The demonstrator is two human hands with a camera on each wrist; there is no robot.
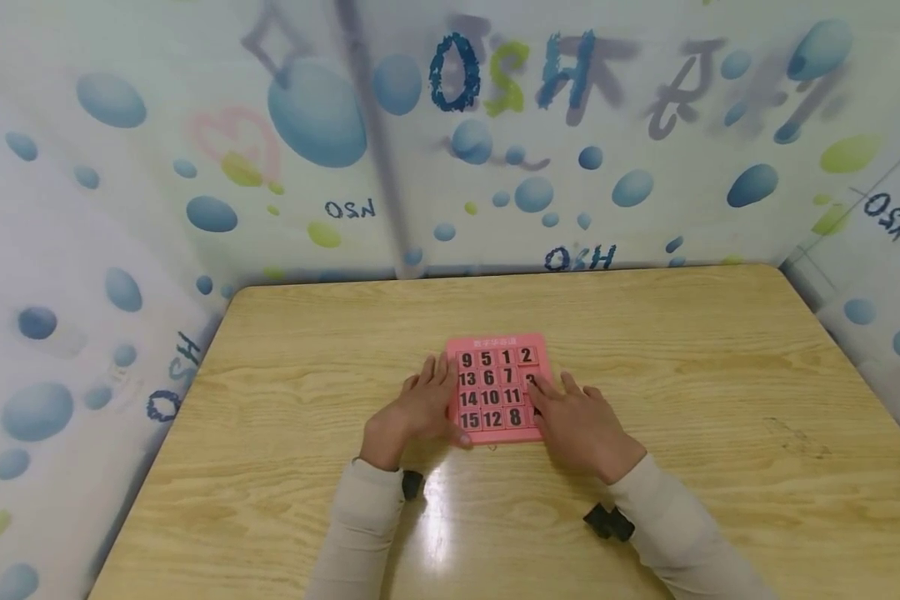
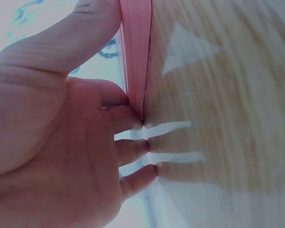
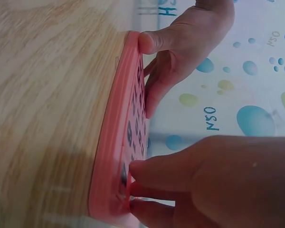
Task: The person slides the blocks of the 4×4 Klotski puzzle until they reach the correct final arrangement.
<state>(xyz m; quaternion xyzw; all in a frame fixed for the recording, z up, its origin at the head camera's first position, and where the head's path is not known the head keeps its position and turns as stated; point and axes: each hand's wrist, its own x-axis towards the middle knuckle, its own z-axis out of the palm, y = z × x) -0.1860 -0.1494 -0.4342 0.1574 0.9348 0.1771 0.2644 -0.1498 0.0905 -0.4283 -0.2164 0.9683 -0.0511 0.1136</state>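
A pink sliding number puzzle (image 1: 495, 436) lies flat on the table, its numbered tiles facing up. My left hand (image 1: 420, 408) holds its left side, thumb at the near left corner and fingers along the edge. In the left wrist view, several fingertips of that hand reach down to the tabletop beside the pink frame (image 2: 137, 47). My right hand (image 1: 581, 421) lies over the right column, its fingertips touching the tiles there and partly hiding the 3 and the tile below it. The right wrist view shows the thumb and fingers of this hand (image 3: 228, 183) on the tiles near the frame's edge.
The wooden table (image 1: 307, 350) stretches out on all sides of the puzzle and reflects light near my left wrist. Behind it rises a pale wall covering (image 1: 450, 200) with blue and green drops. Black straps (image 1: 609, 522) with cameras sit at both wrists.
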